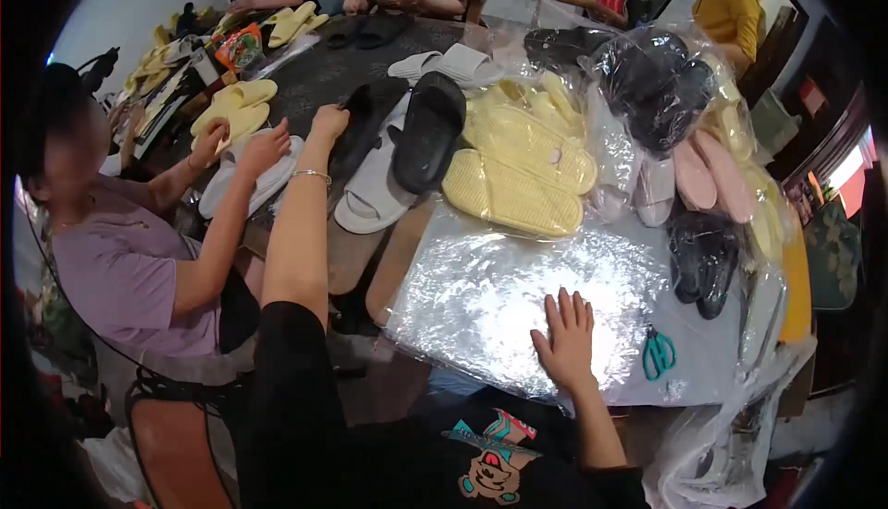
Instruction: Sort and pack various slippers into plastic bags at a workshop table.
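Observation:
My left hand (329,122) stretches far forward, its fingers drawn together at the edge of a black slipper (357,125); the fingertips are partly hidden. My right hand (563,341) lies flat, fingers spread, on a stack of shiny clear plastic sheets or bags (481,296). To the right of it rest teal-handled scissors (659,355). Between my hands, another black slipper (429,134) leans over a light grey slipper (365,206). Yellow slippers (513,195) in clear wrap lie just beyond the plastic stack.
A co-worker in a purple top (139,278) sits at my left, hands near white slippers (242,181) and yellow slippers (236,111). Bagged black slippers (655,84), pink slippers (712,176) and dark slippers (703,264) crowd the right side. Other people sit across the table.

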